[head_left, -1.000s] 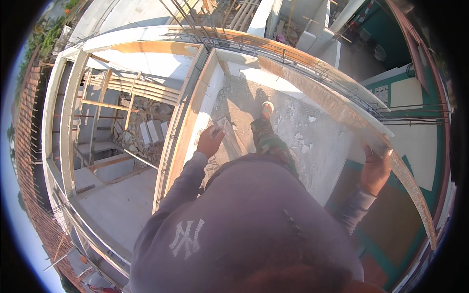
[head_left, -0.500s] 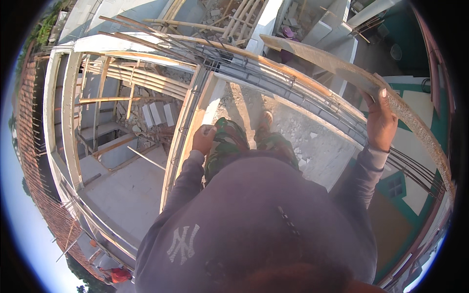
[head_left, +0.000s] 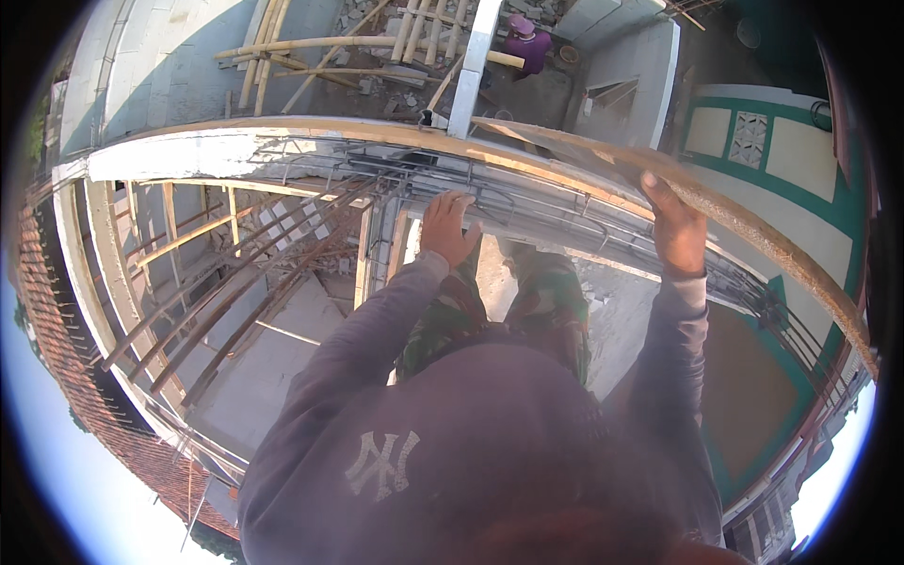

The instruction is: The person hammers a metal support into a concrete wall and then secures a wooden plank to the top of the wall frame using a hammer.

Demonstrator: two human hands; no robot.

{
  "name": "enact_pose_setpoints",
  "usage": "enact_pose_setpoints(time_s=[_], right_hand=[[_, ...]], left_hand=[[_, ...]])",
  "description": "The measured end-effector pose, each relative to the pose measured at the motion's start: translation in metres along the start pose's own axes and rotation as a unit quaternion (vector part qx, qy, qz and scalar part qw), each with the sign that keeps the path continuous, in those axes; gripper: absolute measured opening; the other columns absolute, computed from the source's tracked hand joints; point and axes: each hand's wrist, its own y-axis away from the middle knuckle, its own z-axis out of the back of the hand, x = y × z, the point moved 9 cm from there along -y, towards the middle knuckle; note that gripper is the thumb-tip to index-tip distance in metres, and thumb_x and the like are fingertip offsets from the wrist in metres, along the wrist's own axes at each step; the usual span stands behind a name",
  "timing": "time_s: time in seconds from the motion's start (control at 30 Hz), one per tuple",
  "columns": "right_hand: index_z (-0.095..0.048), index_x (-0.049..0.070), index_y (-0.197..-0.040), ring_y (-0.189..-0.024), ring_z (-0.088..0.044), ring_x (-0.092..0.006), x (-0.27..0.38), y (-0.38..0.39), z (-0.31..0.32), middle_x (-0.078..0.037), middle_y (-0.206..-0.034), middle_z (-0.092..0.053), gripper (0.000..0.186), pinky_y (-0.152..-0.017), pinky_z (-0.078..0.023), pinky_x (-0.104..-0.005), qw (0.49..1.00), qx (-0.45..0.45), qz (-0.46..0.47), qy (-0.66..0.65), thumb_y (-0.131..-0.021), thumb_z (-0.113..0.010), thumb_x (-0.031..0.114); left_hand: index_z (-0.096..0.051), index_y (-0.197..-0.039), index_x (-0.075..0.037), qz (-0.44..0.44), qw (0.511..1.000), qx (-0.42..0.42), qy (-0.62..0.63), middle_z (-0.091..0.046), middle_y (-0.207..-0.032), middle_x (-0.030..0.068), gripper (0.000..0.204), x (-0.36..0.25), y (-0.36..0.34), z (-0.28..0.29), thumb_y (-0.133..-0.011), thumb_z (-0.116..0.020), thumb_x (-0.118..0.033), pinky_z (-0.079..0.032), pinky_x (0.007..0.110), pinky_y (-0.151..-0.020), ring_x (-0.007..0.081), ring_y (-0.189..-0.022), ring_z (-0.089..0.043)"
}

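Plank [head_left: 753, 224] — held in right grip [head_left: 680, 231].

Two hands [head_left: 450, 229] [head_left: 676, 226], one board [head_left: 767, 232], one co-worker [head_left: 529, 47].
The hands come with two sleeves [head_left: 358, 325] [head_left: 673, 344], one shirt [head_left: 527, 452] bearing one pale emblem [head_left: 381, 464], and two trouser legs [head_left: 428, 325] [head_left: 551, 301]; the co-worker has one cap [head_left: 521, 23]; there is at least one rebar cage [head_left: 574, 212], its bars too tangled to number; at left, at least three long rods [head_left: 221, 329], overlapping, so the full count cannot be told, two pale posts [head_left: 106, 226] and one tiled roof [head_left: 94, 405]; at the top, at least six bamboo poles [head_left: 320, 43], some crossing others; at right, one lattice vent [head_left: 749, 138] and at least three cream panels [head_left: 707, 130].
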Motion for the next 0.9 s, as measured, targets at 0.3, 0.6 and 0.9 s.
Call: enact_pose_setpoints(time_s=[0.3, 0.6, 0.9], right_hand=[[-0.071, 0.001, -0.123, -0.115, -0.061, -0.0179, -0.09, -0.107, -0.099, -0.009, -0.119, -0.071, 0.032, -0.103, -0.046, -0.0329, 0.994, 0.086, -0.062, -0.026, -0.096, -0.073, 0.019], [-0.071, 0.003, -0.12, -0.105, -0.068, -0.0285, -0.155, -0.13, -0.178, -0.015, -0.113, -0.071, 0.031, -0.093, -0.054, -0.0365, 0.99, 0.122, 0.054, 0.035, -0.093, -0.077, 0.016], [-0.068, -0.003, -0.122, -0.114, -0.066, -0.0338, -0.174, -0.124, -0.22, -0.022, -0.12, -0.068, 0.041, -0.101, -0.051, -0.0409, 0.977, 0.196, 0.073, 0.047, -0.091, -0.08, 0.022]], left_hand=[[-0.052, -0.141, -0.008, 0.065, 0.997, 0.019, -0.043, -0.048, -0.148, 0.0145, 0.062, 0.072, -0.047, -0.051, -0.091, -0.071, -0.04, -0.024, 0.054, -0.117, 0.0378, -0.142, -0.037], [-0.049, -0.146, -0.009, 0.092, 0.992, 0.055, -0.062, -0.044, -0.153, 0.0137, 0.07, 0.075, -0.053, -0.06, -0.09, -0.07, -0.046, -0.019, 0.054, -0.118, 0.0382, -0.146, -0.03], [-0.047, -0.148, -0.009, 0.091, 0.993, 0.056, -0.047, -0.045, -0.152, 0.0133, 0.075, 0.078, -0.053, -0.058, -0.088, -0.072, -0.047, -0.018, 0.054, -0.118, 0.0382, -0.145, -0.031]])
